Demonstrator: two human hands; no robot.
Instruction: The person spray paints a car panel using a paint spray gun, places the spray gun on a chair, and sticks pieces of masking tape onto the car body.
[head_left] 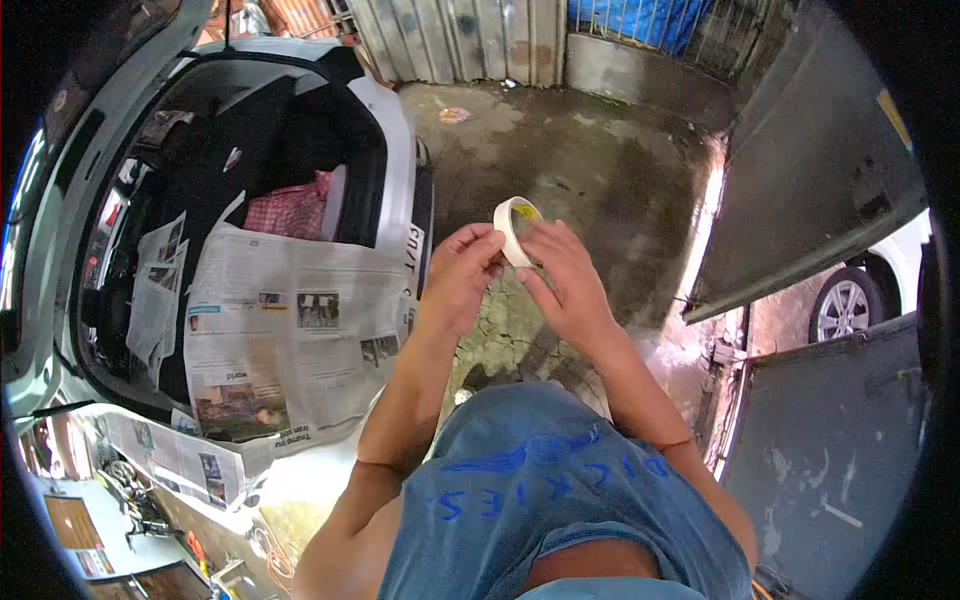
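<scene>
Both grips, left hand (458,280) and right hand (570,280), clasp tape roll (508,240); shirt (500,540) lettered "DICKIES", newspaper (270,352) "world".

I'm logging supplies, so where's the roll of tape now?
In the head view, the tape is slightly above and right of centre, held between the left hand and right hand.

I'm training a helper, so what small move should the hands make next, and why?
Probably pick free the end of the tape roll with the left hand while the right hand steadies it: both hands are at the roll, and no pulled-out strip shows.
</scene>
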